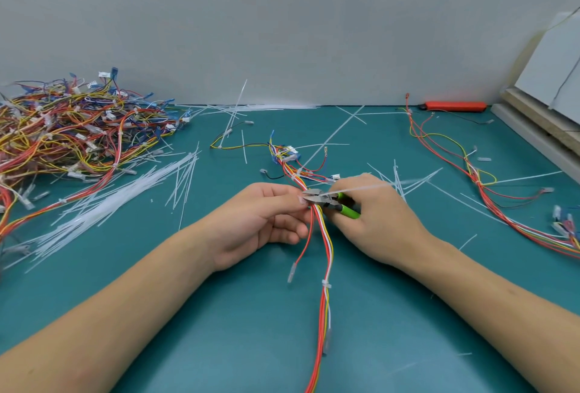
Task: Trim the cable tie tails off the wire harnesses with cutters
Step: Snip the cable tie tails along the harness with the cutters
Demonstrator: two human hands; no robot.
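Midway, judging by head view. Left hand point(266, 217) pinching wire harness point(320, 235) at table point(408, 314) centre; right hand point(373, 220) gripping cutters point(332, 199), blades at tie tail point(361, 188). Cut tails point(125, 201) strewn left. Big heap point(69, 129) far left, another harness point(470, 166) right, trimmed or not unclear. No containers.

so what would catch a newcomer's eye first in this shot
Probably the centre, where the right hand grips green-handled cutters against a wire harness that the left hand pinches, a white cable tie tail sticking out to the right. Next comes the big tangled pile of coloured harnesses at far left, with cut white tails strewn over the teal mat beside it.
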